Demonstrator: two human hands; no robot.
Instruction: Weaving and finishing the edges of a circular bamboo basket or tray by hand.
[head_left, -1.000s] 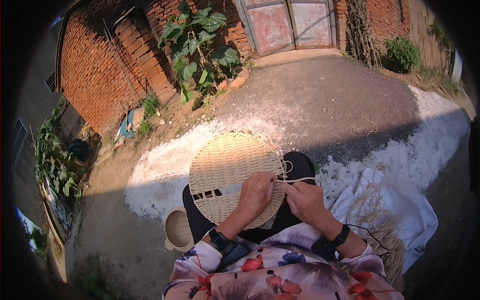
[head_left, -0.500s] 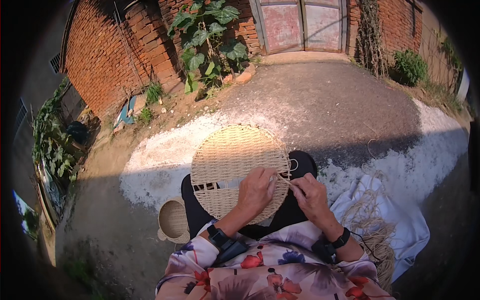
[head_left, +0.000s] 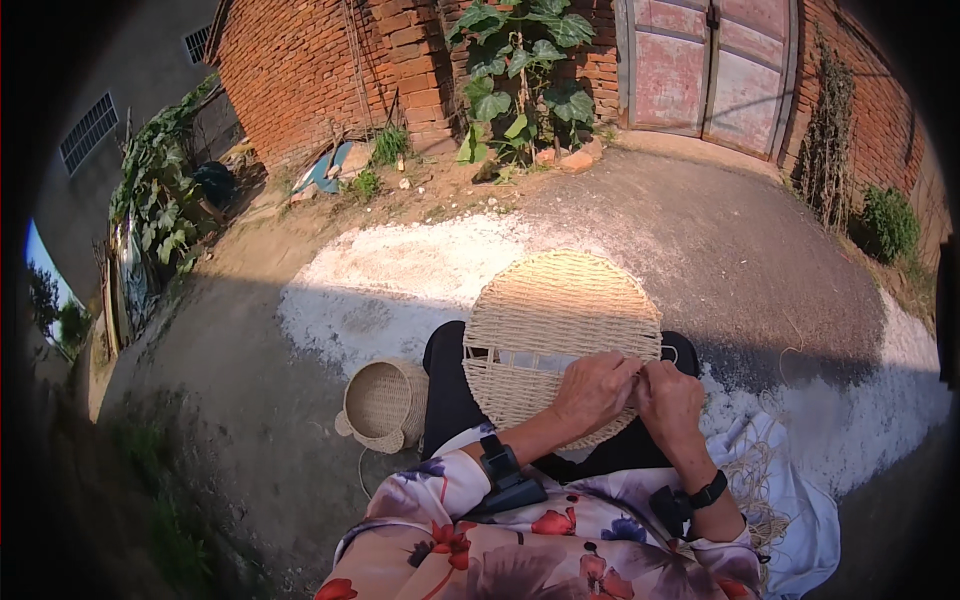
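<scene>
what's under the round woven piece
Dark trousers show at either side beneath the round woven piece, and something pale through its gap; the rest underneath is covered.

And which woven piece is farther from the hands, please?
The small basket with ear-like tabs, at the left; the larger, flatter round panel lies beneath the left hand.

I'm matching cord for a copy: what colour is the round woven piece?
The round woven piece is pale straw-beige; it shows best in the head view.
</scene>
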